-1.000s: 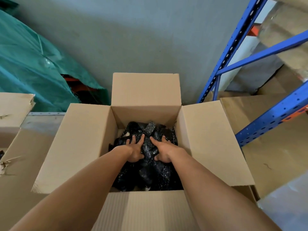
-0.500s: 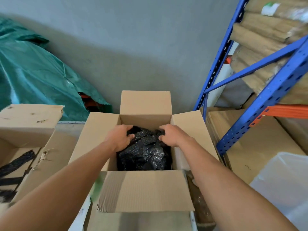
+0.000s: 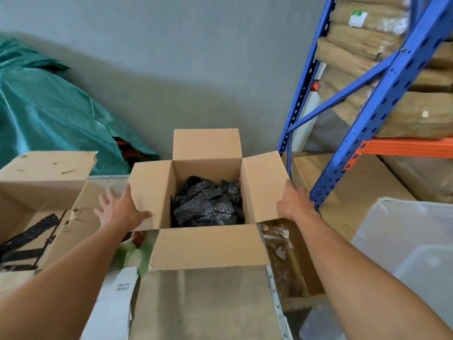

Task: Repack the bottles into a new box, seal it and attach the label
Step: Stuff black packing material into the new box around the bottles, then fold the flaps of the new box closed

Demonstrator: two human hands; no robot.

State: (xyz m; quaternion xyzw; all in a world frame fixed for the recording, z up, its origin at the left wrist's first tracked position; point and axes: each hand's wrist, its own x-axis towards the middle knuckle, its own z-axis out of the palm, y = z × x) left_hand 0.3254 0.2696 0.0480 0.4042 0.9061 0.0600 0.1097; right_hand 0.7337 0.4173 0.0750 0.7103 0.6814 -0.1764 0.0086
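Here's the box (image 3: 207,246), dead centre on the table (image 3: 208,305), mouth up and all four flaps thrown out: far flap standing upright, near flap folded down toward us, side flaps splayed left and right. No bottle is actually visible. All that shows inside is a heap of black wrapped bundles (image 3: 208,204), piled partway up the walls, and the wrap hides whatever is in them. The top ones lie slanted, long sides running from near-left to far-right.

The left hand (image 3: 120,209) is on the outer edge of the left flap, thumb lying on the flap's upper face, fingers spread wide and straight past the edge. The right hand (image 3: 294,202) sits at the outer edge of the right flap with its back to us. Its fingertips are tucked out of sight, so whether they hook under the cardboard can't be told.

On the left stands a torn old box (image 3: 46,182), cut off by the frame, with black strips (image 3: 27,238) lying in it. The left forearm covers part of a barcode sheet (image 3: 115,305) and something green and blurred. On the right is a clear tub (image 3: 407,241), its contents unreadable. A blue rack (image 3: 367,114) with wrapped brown packs stands far right, and a green tarp (image 3: 49,106) far left.
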